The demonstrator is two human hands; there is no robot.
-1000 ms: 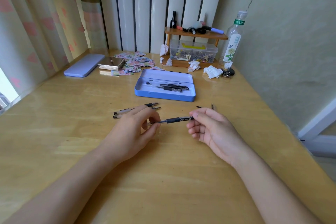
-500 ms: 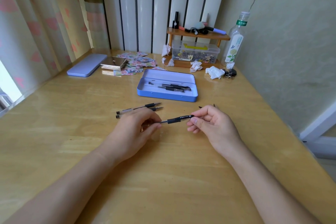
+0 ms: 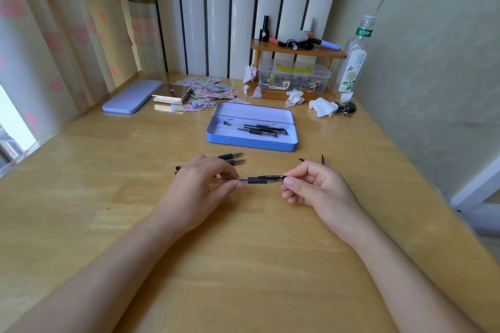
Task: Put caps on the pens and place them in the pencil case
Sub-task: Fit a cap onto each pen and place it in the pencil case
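Note:
A black-gripped pen [image 3: 257,179] lies level between both hands just above the wooden table. My left hand [image 3: 197,189] pinches its clear barrel end, and my right hand [image 3: 316,186] holds the black cap on its tip end. Two uncapped pens [image 3: 233,158] rest on the table behind my left hand, tips pointing right. Two loose black caps [image 3: 322,159] lie just beyond my right hand. The open blue pencil case [image 3: 253,140] sits past the hands with several capped pens [image 3: 259,129] inside.
The case's lid [image 3: 130,95] lies at the back left beside a metal box and scattered stickers [image 3: 208,92]. A wooden shelf over a clear box [image 3: 295,79], crumpled tissues [image 3: 322,107] and a bottle [image 3: 353,62] stand at the back right. The table edge runs down the right side.
My right hand has slid the cap along the pen towards my left hand, and the hands have come slightly closer together. The view has tilted a little.

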